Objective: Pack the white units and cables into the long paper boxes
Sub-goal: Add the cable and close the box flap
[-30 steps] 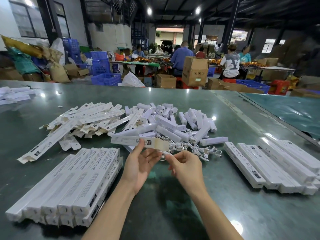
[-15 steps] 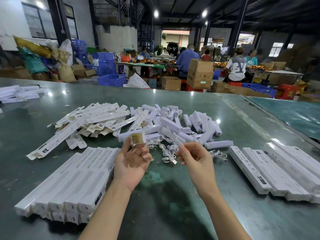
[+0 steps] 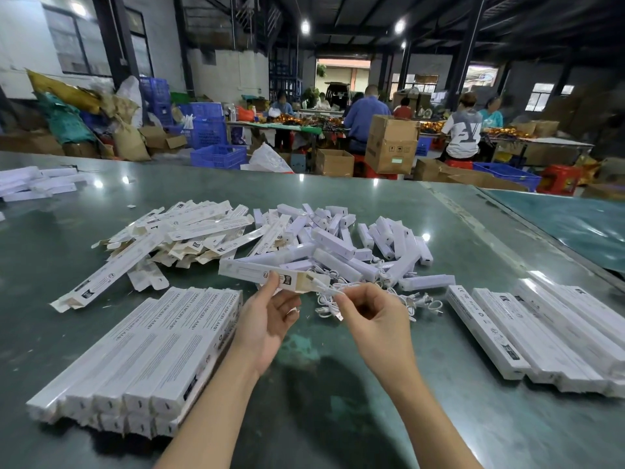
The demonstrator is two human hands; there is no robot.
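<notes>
Fingers (image 3: 270, 282) of the left hand (image 3: 267, 319) pinch the long paper box (image 3: 267, 275); the right hand (image 3: 368, 313) pinches a coiled white cable (image 3: 329, 290) at its open end. Loose loops could snag the flap.

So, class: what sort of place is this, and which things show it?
Probably a factory packing floor. Neat stacks of long white paper boxes lie on the green worktable, brown cardboard cartons stand behind it, and workers sit at more tables.

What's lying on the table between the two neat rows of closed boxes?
In the head view, both hands, left and right, with loose cables beyond; otherwise bare green table.
</notes>
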